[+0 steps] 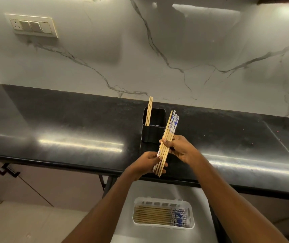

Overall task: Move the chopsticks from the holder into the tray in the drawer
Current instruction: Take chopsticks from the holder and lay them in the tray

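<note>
A bundle of several wooden chopsticks point(169, 132), some with blue-and-white tops, is held above the counter's front edge. My left hand point(148, 163) grips its lower end and my right hand point(178, 148) grips its middle. Just behind the bundle stands the black square holder point(153, 132), with a few plain chopsticks point(149, 111) still upright in its left corner. Below, in the open steel drawer point(203, 204), a white plastic tray point(191, 223) holds several chopsticks point(157, 214) lying side by side, patterned ends to the right.
The black glossy countertop point(61, 127) runs across the view under a white marble wall with a switch panel point(32, 26) at upper left. Cabinet doors with dark handles point(3, 169) sit below left. A beige surface point(26, 223) lies at lower left.
</note>
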